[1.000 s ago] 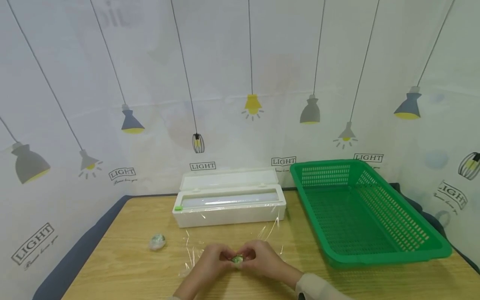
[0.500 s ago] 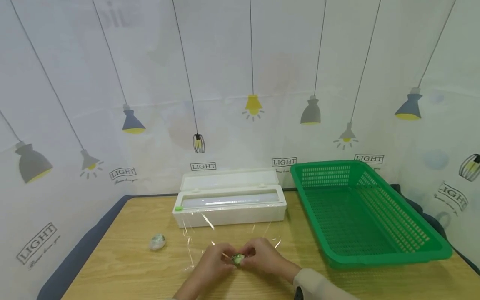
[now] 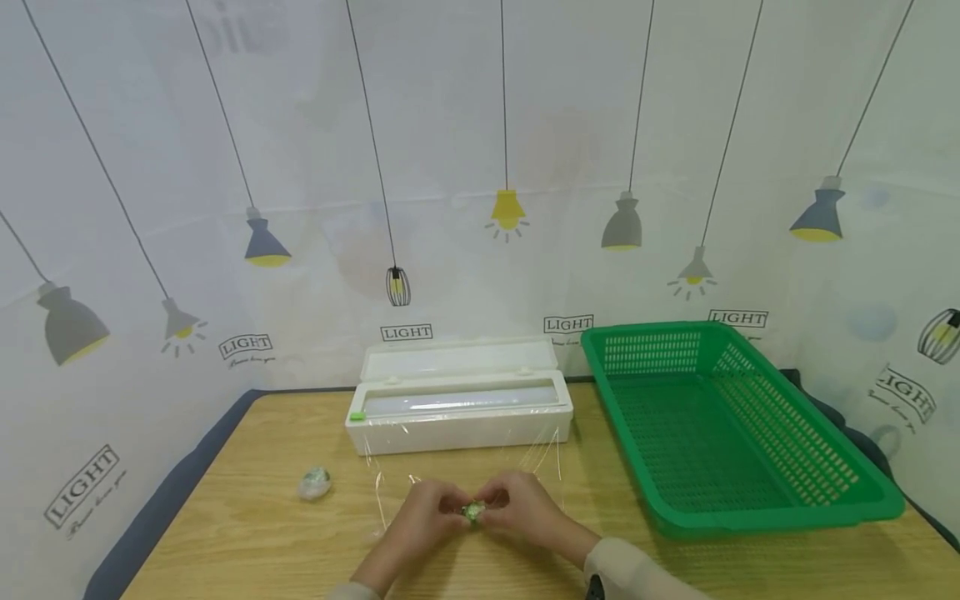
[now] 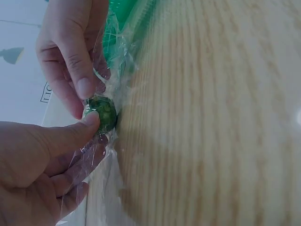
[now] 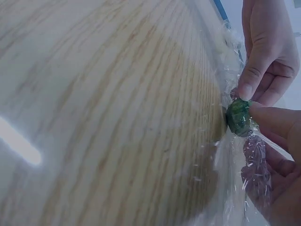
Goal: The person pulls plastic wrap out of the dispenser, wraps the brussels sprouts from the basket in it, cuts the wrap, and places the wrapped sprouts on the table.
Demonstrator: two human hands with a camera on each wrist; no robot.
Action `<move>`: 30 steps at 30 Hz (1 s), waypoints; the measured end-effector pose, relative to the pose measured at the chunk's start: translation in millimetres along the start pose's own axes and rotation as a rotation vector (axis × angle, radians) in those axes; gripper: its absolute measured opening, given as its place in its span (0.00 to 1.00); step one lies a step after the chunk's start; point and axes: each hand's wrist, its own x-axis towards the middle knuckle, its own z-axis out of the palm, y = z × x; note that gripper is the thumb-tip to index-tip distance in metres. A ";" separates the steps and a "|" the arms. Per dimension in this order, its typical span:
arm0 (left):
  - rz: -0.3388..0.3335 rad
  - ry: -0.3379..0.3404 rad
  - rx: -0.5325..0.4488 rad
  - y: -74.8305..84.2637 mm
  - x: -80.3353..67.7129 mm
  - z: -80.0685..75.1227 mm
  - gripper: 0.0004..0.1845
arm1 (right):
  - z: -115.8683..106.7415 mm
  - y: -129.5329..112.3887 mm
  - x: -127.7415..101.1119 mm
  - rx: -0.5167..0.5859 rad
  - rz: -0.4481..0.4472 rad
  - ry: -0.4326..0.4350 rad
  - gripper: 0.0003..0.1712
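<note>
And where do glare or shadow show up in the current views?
Head view: fairly even light, thin glints along the clear film; right wrist view: a hard white glare streak on the tabletop, lower left; left wrist view: a smaller bright spot cut by the right edge, and a darker, shaded tabletop patch beside the green item.

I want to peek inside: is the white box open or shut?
Open. The white box has its lid tipped back, showing the roll inside.

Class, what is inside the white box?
A pale roll lies inside the white box, clear film trailing over its front; the roll's underside and the box's floor are hidden.
</note>
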 end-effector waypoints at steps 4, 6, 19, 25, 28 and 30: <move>-0.004 -0.018 0.014 -0.7 2.1 -2.0 0.10 | 1.1 -0.4 1.8 0.015 -0.009 -0.010 0.13; 0.000 -0.015 0.049 0.8 2.4 -2.3 0.10 | 1.8 0.3 2.7 0.025 -0.005 -0.011 0.12; -0.014 0.098 0.128 2.3 3.0 4.4 0.12 | 2.8 7.4 8.1 -0.015 -0.014 -0.017 0.09; -0.023 0.069 0.068 -4.2 7.4 1.9 0.08 | 4.7 7.7 8.1 -0.047 -0.023 0.048 0.11; 0.001 0.042 0.087 -7.3 10.0 -1.3 0.07 | 6.1 7.4 8.9 -0.055 -0.041 0.072 0.14; 0.021 0.024 0.086 -9.5 11.1 -3.3 0.07 | 6.9 7.2 9.5 -0.057 -0.035 0.067 0.16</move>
